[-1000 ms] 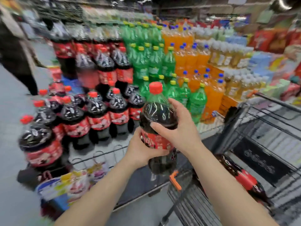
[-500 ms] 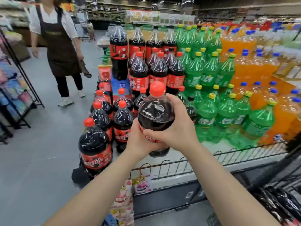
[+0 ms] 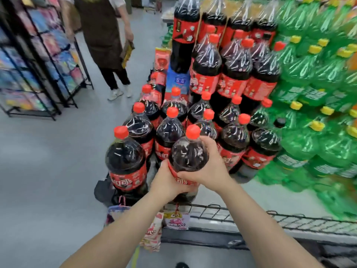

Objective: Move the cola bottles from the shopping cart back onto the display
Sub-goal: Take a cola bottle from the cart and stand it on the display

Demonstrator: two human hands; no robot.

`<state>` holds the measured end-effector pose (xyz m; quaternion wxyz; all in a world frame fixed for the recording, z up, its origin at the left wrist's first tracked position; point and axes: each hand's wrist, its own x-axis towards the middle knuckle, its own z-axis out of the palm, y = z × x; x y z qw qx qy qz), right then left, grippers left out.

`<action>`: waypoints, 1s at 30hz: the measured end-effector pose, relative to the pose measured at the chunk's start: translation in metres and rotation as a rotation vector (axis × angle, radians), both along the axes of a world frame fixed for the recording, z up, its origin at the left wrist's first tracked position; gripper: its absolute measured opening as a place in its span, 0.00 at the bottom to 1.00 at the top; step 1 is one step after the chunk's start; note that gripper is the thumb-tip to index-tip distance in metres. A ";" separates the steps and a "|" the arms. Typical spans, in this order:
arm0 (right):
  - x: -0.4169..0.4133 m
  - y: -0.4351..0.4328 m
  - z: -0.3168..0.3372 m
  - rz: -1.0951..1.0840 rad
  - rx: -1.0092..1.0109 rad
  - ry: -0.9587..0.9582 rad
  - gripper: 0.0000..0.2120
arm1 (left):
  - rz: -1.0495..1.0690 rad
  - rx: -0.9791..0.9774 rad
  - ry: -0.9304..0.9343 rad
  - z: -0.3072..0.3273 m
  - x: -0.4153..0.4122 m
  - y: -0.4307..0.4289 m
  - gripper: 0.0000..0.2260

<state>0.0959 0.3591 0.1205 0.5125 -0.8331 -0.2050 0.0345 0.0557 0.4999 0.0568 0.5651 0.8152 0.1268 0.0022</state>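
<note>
Gripping a red-capped cola bottle (image 3: 189, 153), the left hand (image 3: 167, 182) and right hand (image 3: 208, 168) curl round its red label (image 3: 183, 180), lettering unreadable.

Right up front, a cola bottle (image 3: 190, 153) gripped two-handed: left hand (image 3: 166, 180) on its near-left side, right hand (image 3: 208, 167) over its right shoulder. Just left of it, a second cola bottle (image 3: 125, 159) at the near-left corner of the display (image 3: 241, 198). Behind, rows of cola bottles (image 3: 233, 136) stepping up toward the far side. To the right, a bank of other soda bottles (image 3: 309, 74). Along the near edge, a wire rail (image 3: 251, 213), snack packets (image 3: 176, 219) hanging from it. Far left, a rack (image 3: 38, 55) on the floor, a person in an apron (image 3: 102, 35) just right of it.
</note>
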 end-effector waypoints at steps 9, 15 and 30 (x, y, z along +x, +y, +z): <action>0.024 -0.003 -0.037 0.172 0.019 0.098 0.46 | 0.074 0.106 0.212 -0.003 -0.008 0.006 0.41; 0.014 -0.007 -0.053 0.068 0.045 0.248 0.55 | 0.003 0.065 0.227 0.006 -0.017 0.012 0.38; -0.010 0.003 -0.074 -0.063 0.105 0.487 0.29 | 0.367 -0.247 0.113 0.019 -0.046 -0.012 0.27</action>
